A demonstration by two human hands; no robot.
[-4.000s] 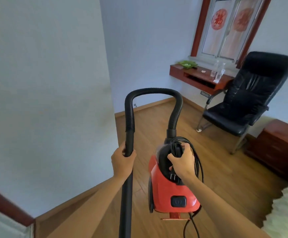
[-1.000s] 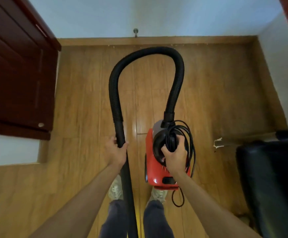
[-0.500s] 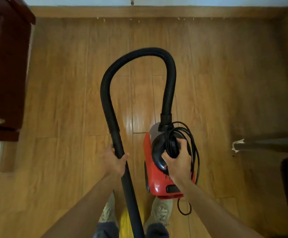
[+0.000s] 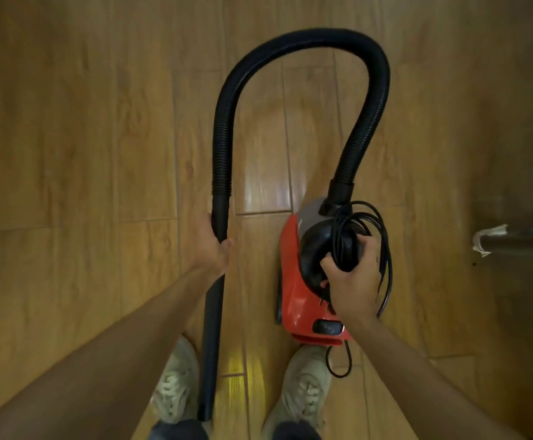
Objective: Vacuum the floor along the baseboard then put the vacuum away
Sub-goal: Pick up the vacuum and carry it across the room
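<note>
Your vacuum point(image 4: 293, 300) sits just ahead of your right shoe point(image 4: 306, 389), slightly right of centre. Its long axis runs straight away from you: the grey nose with the hose socket points forward, and the red rear with the dark switch faces your feet. Whether its wheels rest on the floor point(image 4: 84, 154) cannot be told from above.

Your right hand point(image 4: 351, 281) is wrapped around the black carry handle point(image 4: 314, 249), with the coiled power cord point(image 4: 385, 249) pinned under the fingers. Loose loops of cord hang off the right side, and one tail curls behind the body.

From the nose the ribbed hose point(image 4: 290, 42) rises forward, arcs over to the left and comes back toward you. There it joins the rigid tube point(image 4: 212, 328), which your left hand point(image 4: 209, 246) grasps near its top end. The tube lies nearly parallel to the vacuum and well apart from it. Its open end points back at you and stops just beside your left shoe point(image 4: 176, 385).

Plank floor stretches wide to the left of the tube and ahead of the hose arc, with the boards running along the same line as the vacuum. On the right a dark bar with a pale torn tip point(image 4: 487, 239) reaches in from the frame edge, level with the handle and apart from the cord loops.
</note>
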